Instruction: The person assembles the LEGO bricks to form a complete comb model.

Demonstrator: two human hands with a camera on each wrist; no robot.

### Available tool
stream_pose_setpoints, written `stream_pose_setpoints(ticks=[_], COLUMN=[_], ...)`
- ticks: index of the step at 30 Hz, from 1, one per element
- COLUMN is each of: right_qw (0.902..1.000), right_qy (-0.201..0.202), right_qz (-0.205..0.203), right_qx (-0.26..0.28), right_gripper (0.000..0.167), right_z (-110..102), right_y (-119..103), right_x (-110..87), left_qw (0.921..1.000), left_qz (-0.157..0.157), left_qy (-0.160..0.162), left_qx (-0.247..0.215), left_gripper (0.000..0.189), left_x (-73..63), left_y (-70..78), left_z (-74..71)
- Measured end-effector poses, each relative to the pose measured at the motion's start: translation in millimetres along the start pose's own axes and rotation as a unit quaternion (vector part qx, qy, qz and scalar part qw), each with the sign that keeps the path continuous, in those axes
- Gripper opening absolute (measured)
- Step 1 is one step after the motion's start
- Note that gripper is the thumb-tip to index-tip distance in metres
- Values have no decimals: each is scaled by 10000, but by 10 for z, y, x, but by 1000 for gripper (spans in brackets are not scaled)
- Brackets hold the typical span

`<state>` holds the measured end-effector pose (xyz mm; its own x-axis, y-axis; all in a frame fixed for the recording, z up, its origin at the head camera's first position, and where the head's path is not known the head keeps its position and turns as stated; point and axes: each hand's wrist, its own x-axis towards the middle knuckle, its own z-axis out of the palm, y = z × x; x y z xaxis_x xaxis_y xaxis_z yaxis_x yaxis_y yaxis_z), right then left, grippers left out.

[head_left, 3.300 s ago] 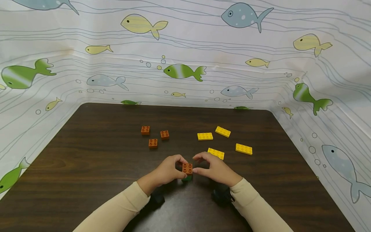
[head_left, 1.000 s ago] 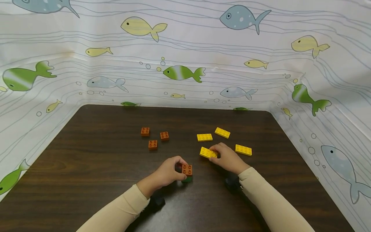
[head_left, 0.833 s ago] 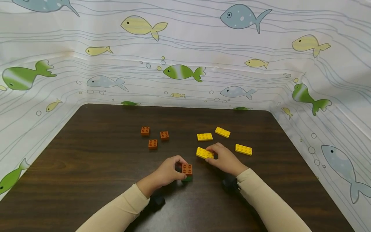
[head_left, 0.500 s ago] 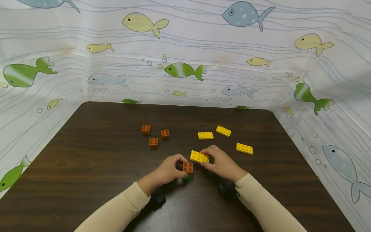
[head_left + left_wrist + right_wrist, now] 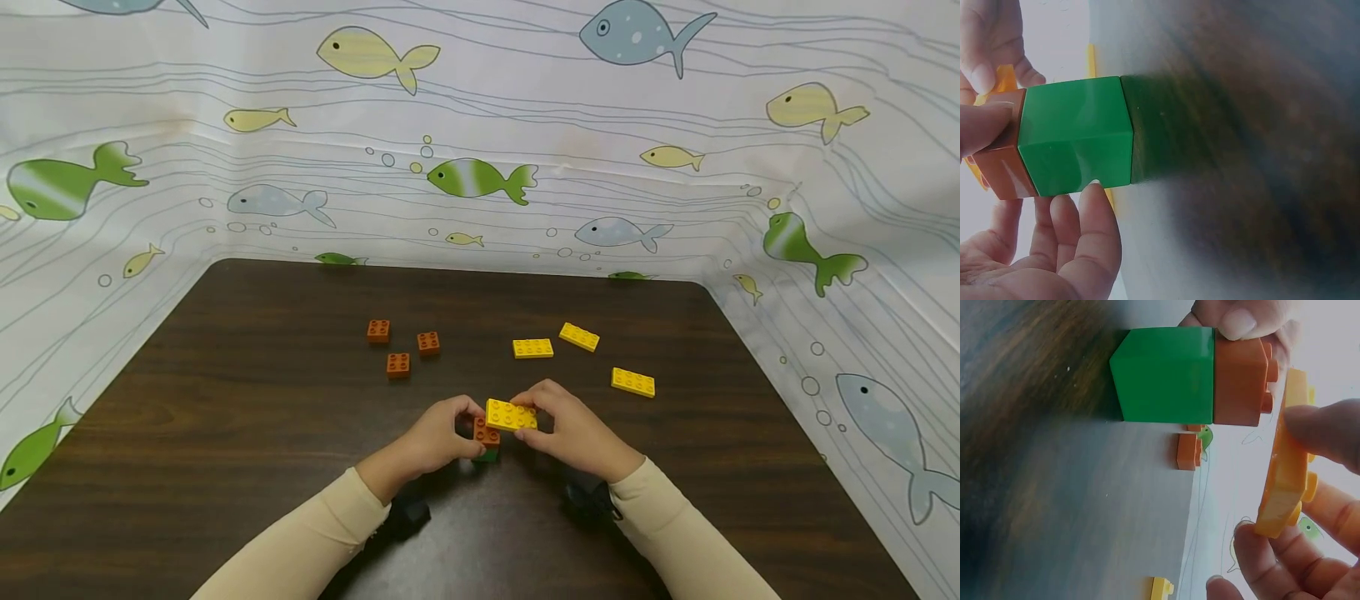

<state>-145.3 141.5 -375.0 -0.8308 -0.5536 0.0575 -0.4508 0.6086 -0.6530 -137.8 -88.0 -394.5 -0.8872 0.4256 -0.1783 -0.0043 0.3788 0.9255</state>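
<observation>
A tall green block (image 5: 1166, 378) stands on the table with an orange-brown four-stud brick (image 5: 1238, 384) on top. My left hand (image 5: 435, 437) grips this stack from the left, thumb on the orange-brown brick. Between thumb and fingers, my right hand (image 5: 573, 429) holds a flat yellow eight-stud brick (image 5: 510, 415) by its right end. The yellow brick hovers right over the orange-brown brick's studs, slightly tilted, with a narrow gap showing in the right wrist view. In the left wrist view, fingertips of the left hand (image 5: 1041, 256) reach the side of the green block (image 5: 1075, 134).
Three loose orange-brown bricks (image 5: 398, 366) lie left of centre on the dark wooden table (image 5: 225, 450). Three more flat yellow bricks (image 5: 633, 382) lie to the right. A fish-patterned white sheet (image 5: 525, 100) rises around the table's back and sides.
My right hand has picked up the nearest yellow brick and carried it left and toward me, over the stack. The left hand has kept its hold on the stack.
</observation>
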Motion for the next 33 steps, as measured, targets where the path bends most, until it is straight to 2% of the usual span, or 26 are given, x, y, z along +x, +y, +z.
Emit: stream_pose_setpoints(ticks=[11, 16, 28, 33], right_qw=[9991, 9988, 9978, 9977], right_qy=[-238, -307, -455, -476], right_qz=[-315, -323, -389, -233], right_qx=[-149, -197, -281, -420], right_gripper=[35, 36, 33, 34], right_z=[3, -6, -21, -19], right_y=[-80, -95, -160, -169], right_x=[7, 29, 51, 56], left_qw=[10000, 9999, 9999, 10000], left_qz=[2, 96, 32, 50], left_qy=[19, 51, 5, 35], left_qx=[13, -8, -142, -34], left_gripper=[31, 31, 34, 33], left_x=[6, -2, -13, -12], left_y=[6, 9, 23, 13], left_z=[-2, -2, 3, 17])
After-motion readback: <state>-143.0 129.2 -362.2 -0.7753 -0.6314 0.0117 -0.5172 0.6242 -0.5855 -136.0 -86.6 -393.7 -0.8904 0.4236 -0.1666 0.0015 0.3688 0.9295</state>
